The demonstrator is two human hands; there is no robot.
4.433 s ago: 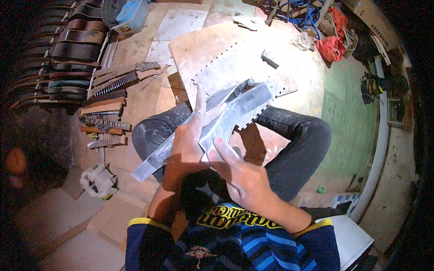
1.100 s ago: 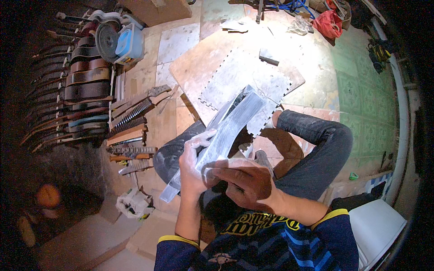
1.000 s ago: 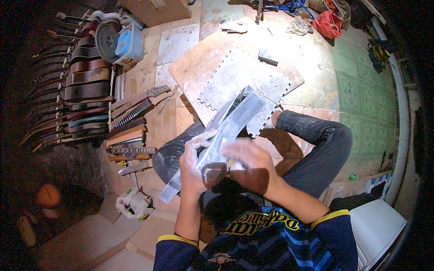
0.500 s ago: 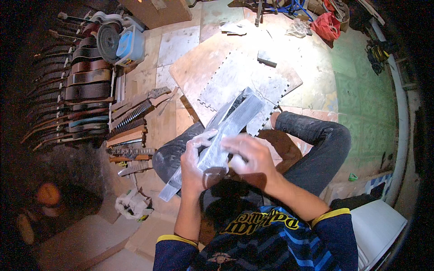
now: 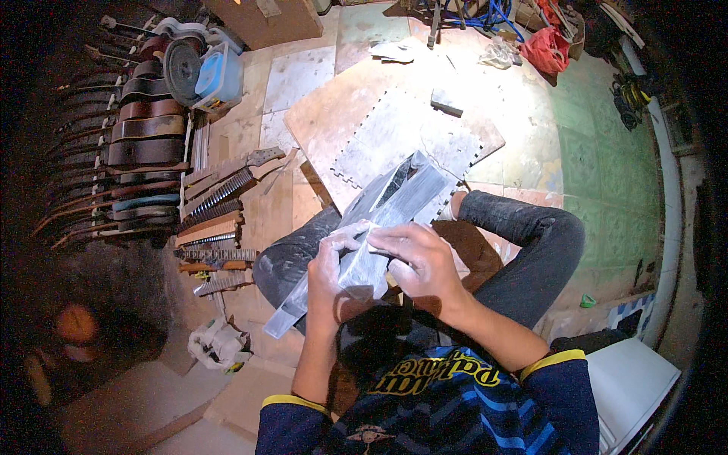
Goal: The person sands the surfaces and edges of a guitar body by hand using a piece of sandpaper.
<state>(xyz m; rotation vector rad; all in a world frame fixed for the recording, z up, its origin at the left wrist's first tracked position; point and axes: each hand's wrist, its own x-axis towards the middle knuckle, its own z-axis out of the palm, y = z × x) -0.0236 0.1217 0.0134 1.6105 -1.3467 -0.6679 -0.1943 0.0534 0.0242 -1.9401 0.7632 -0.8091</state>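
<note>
Grey workpiece (image 5: pixel 398 206) lies slantwise in front of the person, its lower end over the left leg (image 5: pixel 282 265). Left hand (image 5: pixel 331 265): fingers curled round it. Right hand (image 5: pixel 422 264): fingers bunched, tips against its surface (from where I stand, cannot tell whether they pinch anything). Caution: pale dust could loosen the left hold; uneven pressure could then twist the workpiece.
</note>
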